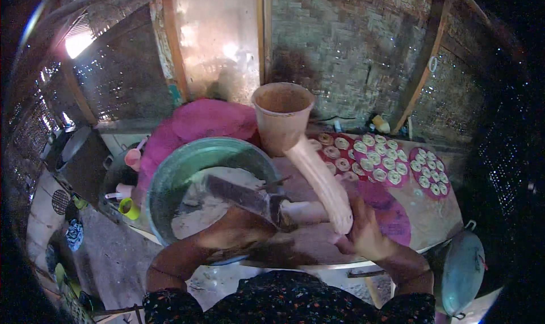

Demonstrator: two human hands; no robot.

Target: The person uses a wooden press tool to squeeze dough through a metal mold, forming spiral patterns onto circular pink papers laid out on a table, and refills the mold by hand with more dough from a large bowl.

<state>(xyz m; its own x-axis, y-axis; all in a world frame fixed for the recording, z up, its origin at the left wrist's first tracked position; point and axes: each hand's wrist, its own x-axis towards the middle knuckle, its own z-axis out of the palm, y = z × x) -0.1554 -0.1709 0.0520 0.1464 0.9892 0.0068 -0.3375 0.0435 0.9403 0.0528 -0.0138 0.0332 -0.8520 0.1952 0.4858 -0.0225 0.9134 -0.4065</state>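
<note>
My left hand is curled under a dark, box-shaped wooden tool held over the basin. A short pale cylinder extends from the tool's right end. My right hand, partly blurred, closes around the lower end of a long pale roll that looks like dough. This roll slants up and left to the base of a tan bucket. Below my left forearm and behind the tool, a large green basin contains pale flour or dough.
Several coiled pale rounds lie on pink round sheets on the table. Pink cloth is heaped behind the basin. A yellow-green cup and dark pots stand at left. A big metal pan is at lower right.
</note>
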